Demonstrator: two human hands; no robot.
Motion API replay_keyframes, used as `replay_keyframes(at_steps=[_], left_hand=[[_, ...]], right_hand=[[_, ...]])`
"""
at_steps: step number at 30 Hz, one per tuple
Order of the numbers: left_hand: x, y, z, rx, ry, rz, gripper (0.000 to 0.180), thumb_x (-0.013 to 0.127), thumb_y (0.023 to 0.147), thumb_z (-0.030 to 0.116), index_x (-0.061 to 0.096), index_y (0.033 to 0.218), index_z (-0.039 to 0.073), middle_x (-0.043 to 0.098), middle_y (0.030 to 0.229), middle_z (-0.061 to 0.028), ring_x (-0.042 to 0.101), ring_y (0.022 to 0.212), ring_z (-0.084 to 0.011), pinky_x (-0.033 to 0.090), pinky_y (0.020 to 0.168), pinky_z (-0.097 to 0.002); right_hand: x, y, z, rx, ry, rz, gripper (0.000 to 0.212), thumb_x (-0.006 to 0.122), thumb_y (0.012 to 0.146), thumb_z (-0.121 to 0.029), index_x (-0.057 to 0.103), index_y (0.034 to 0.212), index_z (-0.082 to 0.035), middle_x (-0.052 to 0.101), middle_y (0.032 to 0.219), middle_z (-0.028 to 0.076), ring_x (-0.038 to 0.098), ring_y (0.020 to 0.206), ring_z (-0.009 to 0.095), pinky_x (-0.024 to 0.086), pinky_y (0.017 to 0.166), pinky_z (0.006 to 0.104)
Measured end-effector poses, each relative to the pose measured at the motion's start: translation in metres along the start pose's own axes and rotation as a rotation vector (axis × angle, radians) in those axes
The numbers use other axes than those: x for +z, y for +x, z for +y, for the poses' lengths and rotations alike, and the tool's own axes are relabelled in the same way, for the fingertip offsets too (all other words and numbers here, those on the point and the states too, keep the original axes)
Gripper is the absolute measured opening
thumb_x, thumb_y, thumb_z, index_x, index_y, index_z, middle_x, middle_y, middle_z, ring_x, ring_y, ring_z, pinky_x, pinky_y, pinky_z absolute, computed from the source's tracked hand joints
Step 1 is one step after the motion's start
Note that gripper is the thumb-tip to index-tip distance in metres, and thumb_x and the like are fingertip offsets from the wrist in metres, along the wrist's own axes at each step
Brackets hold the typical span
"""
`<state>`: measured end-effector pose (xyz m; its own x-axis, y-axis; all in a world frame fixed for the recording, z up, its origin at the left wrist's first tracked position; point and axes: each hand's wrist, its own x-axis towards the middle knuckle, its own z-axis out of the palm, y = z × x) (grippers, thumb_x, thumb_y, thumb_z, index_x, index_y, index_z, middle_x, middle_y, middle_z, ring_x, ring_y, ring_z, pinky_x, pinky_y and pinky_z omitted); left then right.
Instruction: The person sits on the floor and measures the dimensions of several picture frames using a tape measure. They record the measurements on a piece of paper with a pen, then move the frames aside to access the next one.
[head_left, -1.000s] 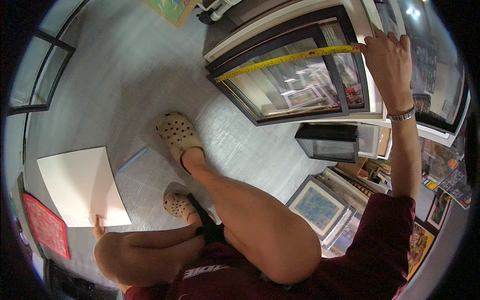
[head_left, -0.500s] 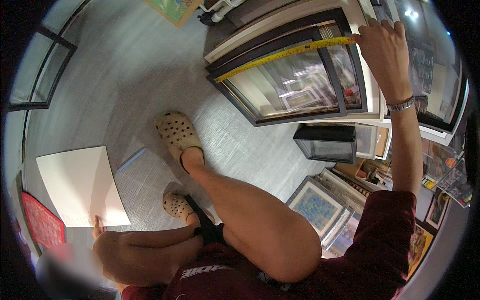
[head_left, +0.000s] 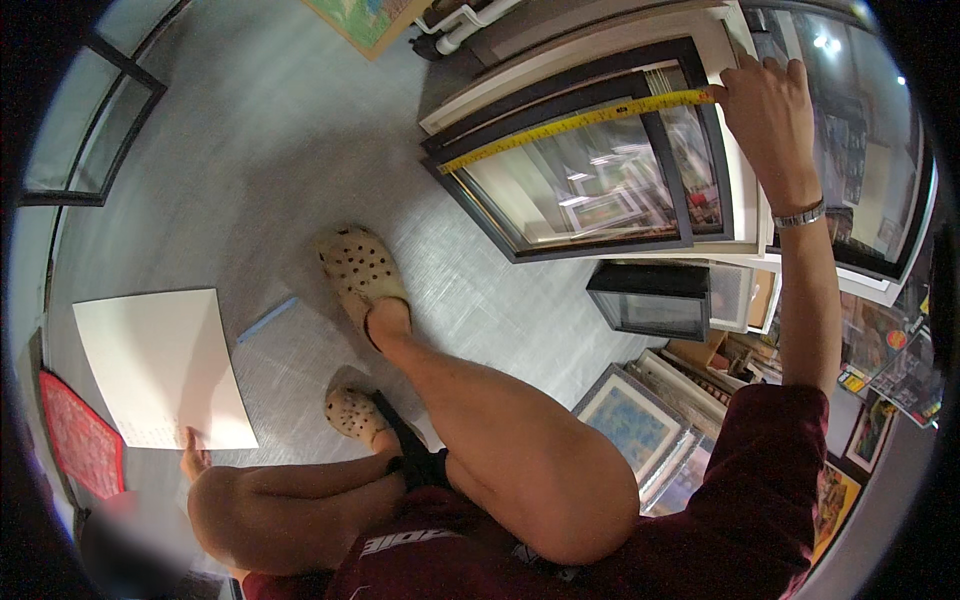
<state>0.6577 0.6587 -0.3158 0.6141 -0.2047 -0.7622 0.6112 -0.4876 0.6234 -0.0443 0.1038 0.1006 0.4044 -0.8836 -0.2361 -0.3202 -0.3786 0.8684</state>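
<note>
My right hand (head_left: 772, 125), a watch on its wrist, is closed at one end of a yellow tape measure (head_left: 570, 126). The blade runs leftward across the top of a dark picture frame (head_left: 597, 248) with glass in it, reaching that frame's left corner. Whether the tape's case sits inside my fist is hidden. At lower left, my left hand (head_left: 195, 456) pinches the near edge of a large cream sheet (head_left: 165, 365), thumb on top. Faint writing shows near that edge. My left fingers are mostly hidden by the sheet and my knee.
More frames lean behind the dark one. Nearby stand a black box frame (head_left: 650, 318) and a stack of framed pictures (head_left: 632, 418). A blue pen-like stick (head_left: 267, 320) lies on the grey floor beside the sheet. A red-edged mat (head_left: 82, 435) is at far left.
The view has shifted slightly. Both hands keep their places, the tape still lies across the frame, and the sheet stays in my left hand.
</note>
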Motion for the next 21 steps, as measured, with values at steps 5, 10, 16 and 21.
replay_keyframes(at_steps=[5,10,16,21], left_hand=[[0.001,-0.005,-0.001,0.009,-0.028,-0.002,0.044,0.060,0.097,0.025,0.050,0.133,0.002,0.057,0.130,-0.0139,0.056,0.118,-0.0239,0.046,0.099,-0.0405],[-0.003,-0.014,0.003,0.015,-0.060,0.010,0.044,0.060,0.097,0.024,0.049,0.133,0.001,0.057,0.131,-0.0137,0.056,0.118,-0.0238,0.046,0.100,-0.0405],[-0.022,-0.052,0.024,0.102,-0.142,0.027,0.044,0.060,0.097,0.023,0.049,0.134,0.001,0.057,0.131,-0.0135,0.055,0.119,-0.0237,0.046,0.100,-0.0405],[-0.029,-0.132,0.090,0.340,-0.209,0.066,0.044,0.060,0.097,0.022,0.049,0.134,0.001,0.057,0.132,-0.0133,0.055,0.119,-0.0236,0.045,0.100,-0.0406]], right_hand=[[-0.006,0.000,-0.001,0.012,-0.011,-0.031,0.021,0.070,0.082,-0.032,0.074,0.079,-0.012,0.070,0.087,0.005,0.068,0.087,0.020,0.042,0.088,0.0397],[0.000,0.002,0.000,-0.013,0.032,-0.012,0.022,0.066,0.088,-0.031,0.072,0.079,-0.012,0.069,0.087,0.006,0.065,0.086,0.019,0.042,0.087,0.0391],[-0.019,-0.016,0.025,0.007,0.239,-0.058,0.024,0.067,0.086,-0.033,0.070,0.082,-0.009,0.065,0.084,0.008,0.063,0.083,0.027,0.040,0.091,0.0458],[-0.034,-0.049,0.062,0.145,0.626,-0.315,0.019,0.067,0.089,-0.022,0.065,0.090,-0.003,0.059,0.075,0.010,0.055,0.067,0.023,0.043,0.072,0.0351]])
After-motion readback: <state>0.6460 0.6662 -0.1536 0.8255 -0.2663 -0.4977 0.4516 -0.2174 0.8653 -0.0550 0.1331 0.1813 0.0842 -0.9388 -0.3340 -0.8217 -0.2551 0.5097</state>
